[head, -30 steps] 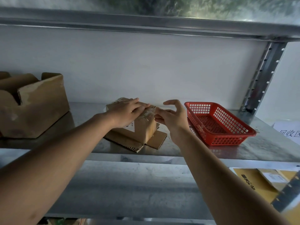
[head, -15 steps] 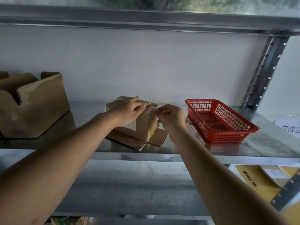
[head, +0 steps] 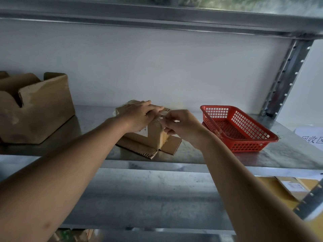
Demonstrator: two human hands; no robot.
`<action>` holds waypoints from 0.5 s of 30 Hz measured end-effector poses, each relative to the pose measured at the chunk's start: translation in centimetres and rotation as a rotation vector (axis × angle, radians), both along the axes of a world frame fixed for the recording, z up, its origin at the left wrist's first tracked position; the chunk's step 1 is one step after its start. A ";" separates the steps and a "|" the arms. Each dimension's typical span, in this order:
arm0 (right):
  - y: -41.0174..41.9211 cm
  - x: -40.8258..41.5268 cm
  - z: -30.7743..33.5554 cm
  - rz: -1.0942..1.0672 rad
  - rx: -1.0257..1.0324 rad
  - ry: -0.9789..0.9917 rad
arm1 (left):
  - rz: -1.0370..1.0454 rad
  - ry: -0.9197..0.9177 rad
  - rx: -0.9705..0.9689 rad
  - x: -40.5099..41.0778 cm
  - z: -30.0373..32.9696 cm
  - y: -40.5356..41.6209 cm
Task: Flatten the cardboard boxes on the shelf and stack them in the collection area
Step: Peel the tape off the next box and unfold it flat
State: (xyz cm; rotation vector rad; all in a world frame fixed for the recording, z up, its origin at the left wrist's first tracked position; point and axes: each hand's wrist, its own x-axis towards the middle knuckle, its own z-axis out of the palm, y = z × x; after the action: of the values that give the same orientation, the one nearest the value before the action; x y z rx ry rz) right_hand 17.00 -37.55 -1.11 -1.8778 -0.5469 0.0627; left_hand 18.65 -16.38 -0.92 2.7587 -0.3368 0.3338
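Observation:
A small taped cardboard box stands on the metal shelf, with its bottom flaps spread flat beneath it. My left hand lies flat on the box's top and presses it down with straight fingers. My right hand is at the box's right top edge, its fingers curled and pinching a strip of clear tape there. A larger open cardboard box stands at the shelf's left end.
A red plastic basket sits to the right of the small box. A white paper sign lies at the shelf's far right, beside the upright post. Yellow flat packages lie on the lower level at right.
My right hand has moved left from open and apart to closed on the tape at the box's edge. The left hand stays pressed on the top.

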 end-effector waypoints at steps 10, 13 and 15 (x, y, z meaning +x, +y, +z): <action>0.2 0.0 -0.8 -0.321 0.300 0.003 | 0.029 0.042 -0.001 -0.9 0.1 -0.5; 0.3 0.6 -1.5 -0.417 0.082 -0.218 | 0.027 0.050 -0.015 -0.9 0.2 -0.5; 0.5 0.7 -1.9 -0.459 -0.053 -0.382 | 0.026 0.049 -0.016 -0.9 0.2 -0.6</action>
State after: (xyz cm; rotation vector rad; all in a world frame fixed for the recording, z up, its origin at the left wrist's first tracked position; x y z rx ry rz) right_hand 17.74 -37.05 -2.97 -2.0359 -0.3567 -0.5982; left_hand 17.71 -16.95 -0.75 2.7527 -0.2855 0.2739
